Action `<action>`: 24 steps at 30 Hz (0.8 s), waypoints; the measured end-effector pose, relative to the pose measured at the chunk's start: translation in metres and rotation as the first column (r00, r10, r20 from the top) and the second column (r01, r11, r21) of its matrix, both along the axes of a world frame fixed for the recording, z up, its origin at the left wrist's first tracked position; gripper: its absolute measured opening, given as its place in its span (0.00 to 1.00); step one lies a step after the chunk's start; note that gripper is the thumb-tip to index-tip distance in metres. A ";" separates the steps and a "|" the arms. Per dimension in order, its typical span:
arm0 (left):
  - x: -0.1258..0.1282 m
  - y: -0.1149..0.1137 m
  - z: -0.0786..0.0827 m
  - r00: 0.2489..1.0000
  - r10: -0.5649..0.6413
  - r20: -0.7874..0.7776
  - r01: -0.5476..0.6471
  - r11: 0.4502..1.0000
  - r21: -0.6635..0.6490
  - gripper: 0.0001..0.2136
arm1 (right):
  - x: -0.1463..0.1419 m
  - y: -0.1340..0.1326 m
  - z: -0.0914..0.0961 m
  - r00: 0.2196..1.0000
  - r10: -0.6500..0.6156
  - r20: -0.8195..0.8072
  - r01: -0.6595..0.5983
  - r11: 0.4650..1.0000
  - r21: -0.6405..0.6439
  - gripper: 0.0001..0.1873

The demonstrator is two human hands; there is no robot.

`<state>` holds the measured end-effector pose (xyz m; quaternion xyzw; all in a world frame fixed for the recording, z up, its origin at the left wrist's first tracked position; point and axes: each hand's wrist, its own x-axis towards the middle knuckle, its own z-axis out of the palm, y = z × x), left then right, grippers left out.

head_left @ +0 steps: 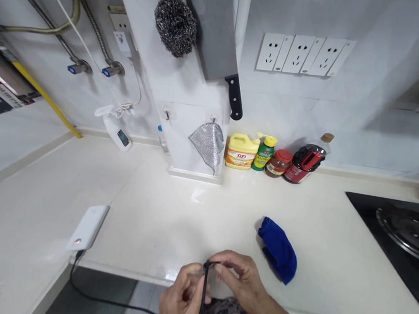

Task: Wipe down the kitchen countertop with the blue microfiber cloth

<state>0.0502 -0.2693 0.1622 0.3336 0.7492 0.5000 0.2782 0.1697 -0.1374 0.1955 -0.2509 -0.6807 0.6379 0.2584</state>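
Note:
Both hands meet low at the counter's front edge. My left hand and my right hand each pinch a thin black cord between fingertips; the cord runs down toward my patterned clothing. A rolled blue cloth lies on the counter just right of my right hand, apart from it.
A white power bank with a black cable lies on the cream counter at left. Bottles and jars stand against the wall. A cleaver, steel scourer and mesh cloth hang on the pillar. A black stove is at right.

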 end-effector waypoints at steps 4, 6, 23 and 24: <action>0.002 -0.002 -0.003 1.000 0.000 0.018 -0.001 0.999 0.037 0.13 | 0.000 0.000 -0.001 1.000 0.003 0.006 -0.002 1.000 -0.028 0.11; 0.003 -0.002 -0.002 1.000 -0.005 0.006 0.004 0.999 0.041 0.12 | 0.000 -0.001 -0.002 1.000 0.001 0.008 -0.001 0.999 -0.041 0.11; -0.007 0.000 -0.003 0.979 -0.148 -0.138 0.153 0.988 0.026 0.12 | -0.003 -0.005 -0.008 0.999 -0.041 0.017 0.040 0.998 0.038 0.08; -0.007 -0.001 -0.003 0.984 -0.144 -0.102 0.145 0.989 0.009 0.13 | -0.003 -0.005 -0.009 0.999 -0.027 0.027 0.026 0.999 0.018 0.08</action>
